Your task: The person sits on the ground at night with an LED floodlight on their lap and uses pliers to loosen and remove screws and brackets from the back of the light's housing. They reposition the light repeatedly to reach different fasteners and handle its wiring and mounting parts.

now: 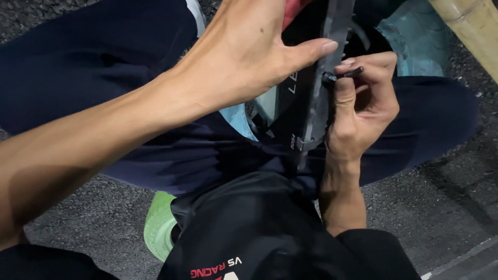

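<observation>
Evidently a fastening step was in hand: the right hand point(363, 103) pinched a small dark screw or bolt point(346, 75) between thumb and curled fingers against the edge of a flat dark grey metal bracket point(324, 78) held over the person's lap. The left hand point(244, 52) clasped that bracket from the other side, thumb pressed along it. Seating the screw would call for steady alignment.
</observation>
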